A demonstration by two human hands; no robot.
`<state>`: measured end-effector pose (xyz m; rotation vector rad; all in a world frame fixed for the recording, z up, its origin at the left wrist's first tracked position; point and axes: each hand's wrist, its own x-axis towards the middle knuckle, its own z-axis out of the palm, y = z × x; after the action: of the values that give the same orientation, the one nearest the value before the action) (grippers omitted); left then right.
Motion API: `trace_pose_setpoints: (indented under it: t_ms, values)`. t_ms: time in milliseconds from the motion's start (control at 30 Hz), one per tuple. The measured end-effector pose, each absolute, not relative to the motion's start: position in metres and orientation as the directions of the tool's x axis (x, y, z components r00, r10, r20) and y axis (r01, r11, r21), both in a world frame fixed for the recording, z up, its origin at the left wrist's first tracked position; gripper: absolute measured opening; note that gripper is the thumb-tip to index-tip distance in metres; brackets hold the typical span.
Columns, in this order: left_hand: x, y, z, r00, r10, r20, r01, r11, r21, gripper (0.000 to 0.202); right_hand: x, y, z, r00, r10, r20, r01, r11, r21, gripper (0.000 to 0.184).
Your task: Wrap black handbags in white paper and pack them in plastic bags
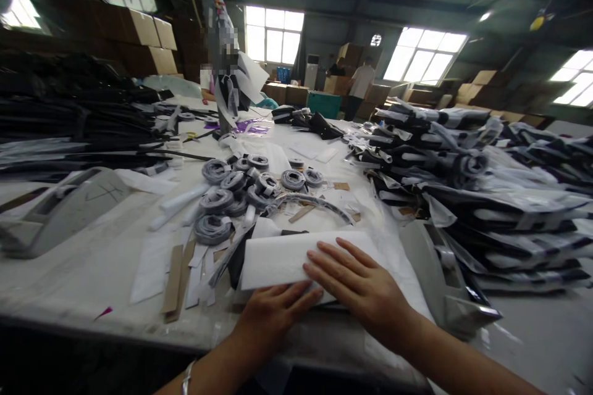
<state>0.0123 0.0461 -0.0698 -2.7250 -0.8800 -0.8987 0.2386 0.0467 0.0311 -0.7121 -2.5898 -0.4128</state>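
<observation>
Both hands are at a folded white foam sheet (275,259) near the table's front edge. My right hand (356,281) lies flat on the sheet's right part, its fingers stretched out to the left. Along the near edge, my left hand (280,311) touches the sheet with extended fingers; its thumb is not clearly visible. Black material (237,259) sticks out from under the sheet on the left, most of it hidden. Just beyond lies a curved, plastic-wrapped strip (319,199).
Several coiled grey straps (217,200) lie beyond the sheet. Cardboard strips (173,281) are at left. Grey tape dispensers stand at left (88,203) and right (433,278). Bagged black goods (519,216) are piled high at right, dark fabric (69,117) at left. People are in the background.
</observation>
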Motion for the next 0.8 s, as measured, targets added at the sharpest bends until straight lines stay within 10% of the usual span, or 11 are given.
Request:
trace_pose_setpoints:
  t_ms: [267,800]
  values:
    - [0.016,0.046,-0.066,0.645,0.465,0.606,0.562,-0.827,0.036,0.037,0.244,0.057,-0.031,-0.711,0.641,0.289,0.644,0.759,-0.099,0.05]
    - [0.0,0.043,-0.067,0.637,0.273,0.721,0.481,-0.872,-0.094,0.033,0.237,0.042,-0.043,-0.584,0.749,0.313,0.724,0.655,-0.215,0.052]
